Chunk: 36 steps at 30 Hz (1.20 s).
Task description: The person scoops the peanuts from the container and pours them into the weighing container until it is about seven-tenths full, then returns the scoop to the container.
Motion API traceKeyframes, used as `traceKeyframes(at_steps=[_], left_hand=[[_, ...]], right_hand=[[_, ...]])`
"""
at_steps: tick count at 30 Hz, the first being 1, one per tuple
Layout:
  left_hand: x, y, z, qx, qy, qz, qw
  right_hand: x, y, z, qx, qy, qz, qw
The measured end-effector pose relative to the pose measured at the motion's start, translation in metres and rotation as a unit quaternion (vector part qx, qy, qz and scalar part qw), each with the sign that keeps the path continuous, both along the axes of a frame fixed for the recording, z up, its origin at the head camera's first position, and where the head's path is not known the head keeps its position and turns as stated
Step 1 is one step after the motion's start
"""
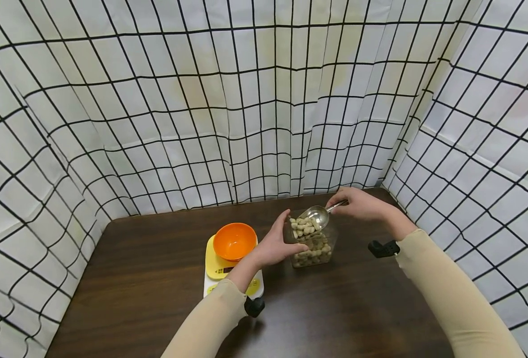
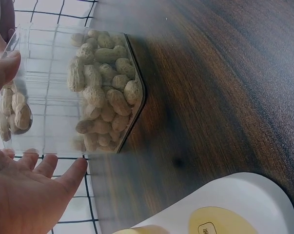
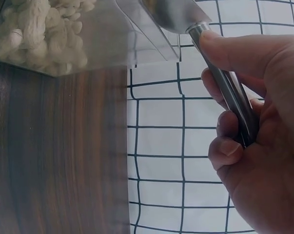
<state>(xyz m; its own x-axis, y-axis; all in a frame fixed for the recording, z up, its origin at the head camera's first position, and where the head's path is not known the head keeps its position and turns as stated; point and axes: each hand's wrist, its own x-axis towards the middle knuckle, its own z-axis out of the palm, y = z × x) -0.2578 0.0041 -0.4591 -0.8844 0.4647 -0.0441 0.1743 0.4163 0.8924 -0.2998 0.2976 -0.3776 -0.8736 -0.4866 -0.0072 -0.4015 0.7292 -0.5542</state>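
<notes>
A clear plastic container [image 2: 49, 109] of unshelled peanuts [image 2: 107, 83] stands on the table. My left hand [image 1: 270, 247] holds it at the upper part, thumb on the near side and fingers spread along the left side. In my right hand [image 1: 360, 203] is a metal scoop [image 1: 318, 217], its handle [image 3: 228, 90] gripped between thumb and curled fingers. Several peanuts [image 1: 303, 226] lie in the scoop's bowl, which is tilted at the container's mouth, above the peanuts lower down.
Left of the container, an orange bowl [image 1: 234, 242] sits on a yellow and white kitchen scale [image 1: 211, 261], partly behind my left forearm. The dark wooden table [image 1: 156, 278] reaches back to a white curtain [image 1: 178, 114] with a black grid, which also stands at both sides.
</notes>
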Motion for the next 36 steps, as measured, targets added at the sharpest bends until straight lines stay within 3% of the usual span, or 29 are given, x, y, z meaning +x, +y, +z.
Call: traceKeyframes(at_steps=[17, 36], left_hand=[[-0.002, 0.0, 0.0, 0.0, 0.002, -0.001, 1.0], [-0.002, 0.002, 0.0, 0.001, 0.005, -0.007, 1.0]], right_hand=[[0.0, 0.002, -0.01, -0.01, -0.032, 0.02, 0.999], [0.002, 0.023, 0.01, -0.021, -0.011, -0.023, 0.999]])
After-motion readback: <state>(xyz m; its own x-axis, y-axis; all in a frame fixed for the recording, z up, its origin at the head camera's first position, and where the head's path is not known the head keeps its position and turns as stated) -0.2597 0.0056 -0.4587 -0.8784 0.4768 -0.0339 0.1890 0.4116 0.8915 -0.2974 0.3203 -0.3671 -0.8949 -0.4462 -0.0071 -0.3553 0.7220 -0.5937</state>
